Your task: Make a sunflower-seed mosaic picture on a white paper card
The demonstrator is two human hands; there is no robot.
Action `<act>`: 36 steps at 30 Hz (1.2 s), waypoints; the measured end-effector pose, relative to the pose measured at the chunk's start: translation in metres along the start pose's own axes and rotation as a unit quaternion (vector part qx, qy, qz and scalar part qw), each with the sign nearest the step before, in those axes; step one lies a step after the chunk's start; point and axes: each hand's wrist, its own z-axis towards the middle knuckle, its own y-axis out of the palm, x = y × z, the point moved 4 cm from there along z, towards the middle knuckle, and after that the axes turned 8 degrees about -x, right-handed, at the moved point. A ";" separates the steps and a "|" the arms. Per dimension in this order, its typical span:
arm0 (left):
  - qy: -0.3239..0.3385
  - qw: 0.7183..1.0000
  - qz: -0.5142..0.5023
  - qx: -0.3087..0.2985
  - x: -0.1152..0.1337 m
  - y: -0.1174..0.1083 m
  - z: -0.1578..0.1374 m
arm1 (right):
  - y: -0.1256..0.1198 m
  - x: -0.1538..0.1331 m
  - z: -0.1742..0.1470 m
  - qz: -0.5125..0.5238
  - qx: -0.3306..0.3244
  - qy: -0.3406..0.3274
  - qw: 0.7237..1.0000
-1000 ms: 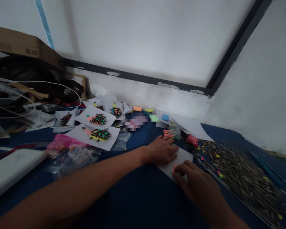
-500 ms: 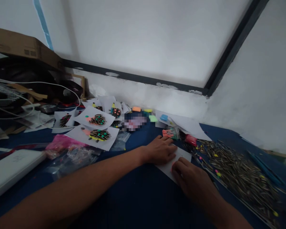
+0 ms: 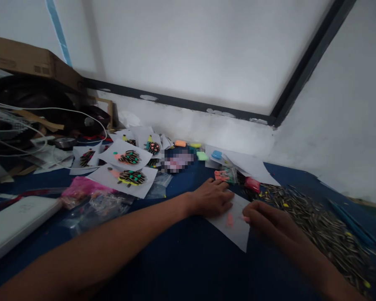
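A sheet of white paper [image 3: 238, 234] lies on the blue tabletop, with a smear of pink clay [image 3: 229, 220] pressed onto it. My left hand [image 3: 211, 198] rests on the sheet's upper left part, its fingers laid out flat. At the sheet's right edge, my right hand [image 3: 266, 217] is closed in a pinch on a small lump of pink clay that shows at the fingertips. Just beyond the paper sits a small bag of orange and green clay [image 3: 224, 175], beside a red packet [image 3: 252, 184].
To the right spreads a pile of striped sunflower seeds [image 3: 316, 228]. On the left lie papers with hedgehog figures of seeds and clay [image 3: 131, 177], plastic bags [image 3: 94, 211] and a white box [image 3: 21, 221]. Clay blocks [image 3: 202, 156] and papers line the wall.
My right hand has lifted off the pink smear and moved right, with a bit of pink clay in its fingers. My left hand stays in place on the paper.
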 end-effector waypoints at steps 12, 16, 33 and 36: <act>-0.011 0.997 -0.080 -0.009 -0.007 -0.001 0.000 | -0.001 0.019 0.010 -0.014 0.018 0.005 1.000; -0.020 0.990 -0.136 -0.017 -0.012 -0.001 0.001 | -0.001 0.017 0.010 -0.020 0.015 0.011 1.000; -0.017 0.963 -0.251 0.100 -0.019 -0.004 0.002 | -0.004 0.034 0.010 -0.074 0.036 0.019 0.996; -0.062 0.958 -0.221 0.169 -0.024 -0.004 0.001 | -0.003 0.036 0.010 -0.021 0.016 0.033 0.999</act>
